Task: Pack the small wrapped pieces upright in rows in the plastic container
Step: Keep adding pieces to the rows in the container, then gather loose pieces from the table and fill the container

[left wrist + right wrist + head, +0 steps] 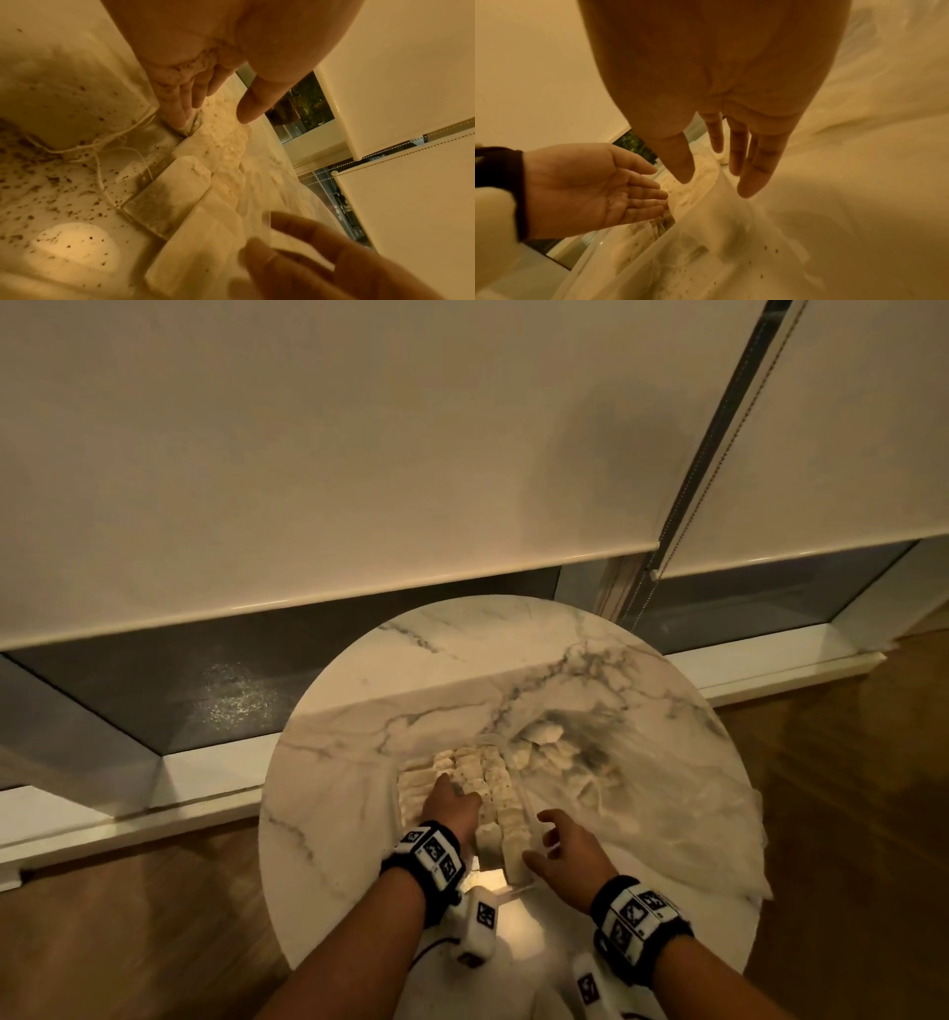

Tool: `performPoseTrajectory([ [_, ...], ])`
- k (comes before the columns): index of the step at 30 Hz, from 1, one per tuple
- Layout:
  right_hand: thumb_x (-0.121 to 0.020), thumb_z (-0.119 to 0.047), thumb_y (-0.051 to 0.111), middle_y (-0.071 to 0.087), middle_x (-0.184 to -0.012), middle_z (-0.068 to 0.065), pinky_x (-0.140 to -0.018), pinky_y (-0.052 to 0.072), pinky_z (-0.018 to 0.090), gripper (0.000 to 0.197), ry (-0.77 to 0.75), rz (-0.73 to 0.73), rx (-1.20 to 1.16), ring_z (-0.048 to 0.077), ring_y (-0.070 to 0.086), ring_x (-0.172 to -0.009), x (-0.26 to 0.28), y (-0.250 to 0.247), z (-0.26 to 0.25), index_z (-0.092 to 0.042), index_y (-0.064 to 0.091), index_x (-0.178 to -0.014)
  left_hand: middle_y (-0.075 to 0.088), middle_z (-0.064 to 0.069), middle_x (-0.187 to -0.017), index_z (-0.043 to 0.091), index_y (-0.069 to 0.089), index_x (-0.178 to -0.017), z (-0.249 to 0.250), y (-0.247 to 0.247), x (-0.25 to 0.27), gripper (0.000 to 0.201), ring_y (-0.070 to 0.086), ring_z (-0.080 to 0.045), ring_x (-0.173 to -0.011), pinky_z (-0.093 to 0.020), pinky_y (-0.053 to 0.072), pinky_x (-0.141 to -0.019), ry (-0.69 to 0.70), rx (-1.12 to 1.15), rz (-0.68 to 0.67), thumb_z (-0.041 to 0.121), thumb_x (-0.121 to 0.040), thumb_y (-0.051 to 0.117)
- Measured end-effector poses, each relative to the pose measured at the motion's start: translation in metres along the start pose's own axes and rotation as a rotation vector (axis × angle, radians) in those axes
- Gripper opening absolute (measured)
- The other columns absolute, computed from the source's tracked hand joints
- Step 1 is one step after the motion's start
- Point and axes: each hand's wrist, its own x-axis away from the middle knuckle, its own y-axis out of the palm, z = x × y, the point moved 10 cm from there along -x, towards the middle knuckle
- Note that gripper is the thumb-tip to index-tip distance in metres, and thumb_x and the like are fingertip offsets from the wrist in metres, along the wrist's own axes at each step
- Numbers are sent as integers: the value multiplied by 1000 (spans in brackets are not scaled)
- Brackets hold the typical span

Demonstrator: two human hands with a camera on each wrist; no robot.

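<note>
A round marble tabletop (359, 711) is standing on wood flooring (847, 762) below two lowered blinds (308, 454). At lower centre, the plastic container (531, 814) is holding the wrapped pieces (493, 778) in about four upright rows; the total is unclear. The left hand (451, 806) is pressing straight fingers between rows. The right hand (567, 857) is hovering relaxed, holding nothing.

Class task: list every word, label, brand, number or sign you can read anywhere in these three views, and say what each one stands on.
No readable text in any view.
Wristbands: black-and-white square code markers only, no letters or numbers.
White camera blocks under the wrists: the same markers, no words.
Tea bags in the plastic container: plain paper, no printed tag or brand visible.
Roller blind: unmarked.
</note>
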Motion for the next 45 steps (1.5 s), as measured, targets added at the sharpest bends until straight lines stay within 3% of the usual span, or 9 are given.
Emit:
performPoseTrajectory([
  [8,-81,-32,72,64,-122,6,-86,49,28,52,176,2,13,24,60,-109,0,23,12,-19,52,-126,63,-1,-131,34,57,-134,-28,18,-67,61,60,-27,-116,-44,48,-103,89,-72,-85,26,-74,49],
  [10,-77,-31,74,64,-118,8,-80,50,28,52,207,7,15,25,61,-106,-1,28,14,-18,52,-122,64,4,-130,39,56,-132,-25,17,-61,56,61,-25,-115,-43,49,-103,129,-97,-95,25,-78,50],
  [18,-71,-29,79,63,-107,8,-79,59,36,48,342,45,-39,26,65,-95,-4,32,27,-18,54,-110,51,6,-134,17,53,-135,-12,4,18,44,52,-18,-124,-25,42,-99,206,-139,-58,9,-92,56],
  [23,-65,-31,72,65,-94,8,-71,62,43,33,426,78,-156,27,67,-81,-4,35,40,-20,55,-90,67,3,-117,22,65,-117,-44,26,41,24,62,-16,-110,-30,49,-98,201,-303,-162,19,-95,56],
  [30,-65,-20,76,66,-92,12,-56,62,41,38,450,72,-342,27,72,-70,6,38,39,-14,55,-96,62,3,-133,22,58,-133,-56,54,55,37,58,-15,-121,-28,44,-104,217,-462,-224,28,-97,53],
  [34,-77,-25,73,66,-92,12,-47,54,26,42,413,51,-499,23,66,-62,16,35,45,-18,50,-112,57,0,-139,20,50,-141,-49,58,54,43,53,-20,-128,-23,38,-101,224,-549,-189,30,-99,49],
  [37,-80,-26,72,67,-84,12,-48,45,28,37,341,13,-553,23,56,-58,23,18,51,-22,51,-110,51,-1,-147,25,43,-147,-50,64,52,48,49,-21,-133,-27,37,-107,198,-586,-175,34,-99,47],
  [40,-86,-22,70,64,-75,7,-47,43,26,26,225,-16,-579,20,56,-58,33,-17,58,-20,56,-108,53,1,-143,27,48,-143,-48,70,52,44,50,-20,-130,-21,34,-100,179,-580,-135,36,-100,48],
  [45,-86,-24,73,66,-76,0,-66,52,26,8,-37,221,-490,10,62,-66,58,-105,76,-29,67,-89,62,-6,-129,20,61,-127,-42,63,57,33,58,-24,-116,-30,44,-101,210,-547,15,25,-94,58],
])
